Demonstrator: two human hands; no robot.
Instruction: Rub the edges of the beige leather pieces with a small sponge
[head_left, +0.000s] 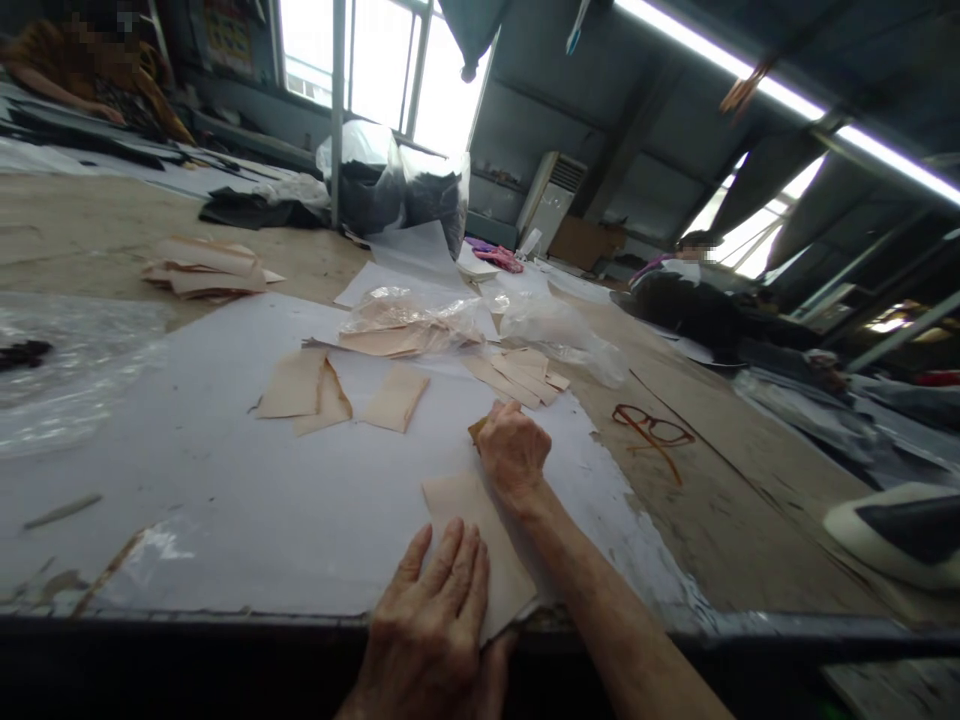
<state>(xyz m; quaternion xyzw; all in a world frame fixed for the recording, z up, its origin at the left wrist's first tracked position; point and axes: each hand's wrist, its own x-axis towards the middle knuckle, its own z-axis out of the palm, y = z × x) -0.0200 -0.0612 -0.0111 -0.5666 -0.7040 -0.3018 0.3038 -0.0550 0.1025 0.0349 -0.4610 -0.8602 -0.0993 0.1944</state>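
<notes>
My left hand [435,600] lies spread on a beige sheet [491,540] near the front edge of the table, its fingers apart and pressing the sheet flat. Just beyond the sheet's upper right side, my right hand [514,447] is closed round a small yellowish-brown piece [477,430]. Only one end of that piece shows past my fingers. Farther back lie a single beige piece [396,397], two overlapping beige pieces [292,385] with brown edges, and a fan of several beige strips [517,375].
White paper [247,500] covers the tabletop. Glasses [652,425] lie at the right, a beige stack [210,268] and clear plastic [82,370] at the left. Filled plastic bags [397,185] stand behind. A person [105,70] is at the far left, another person [679,280] at the right.
</notes>
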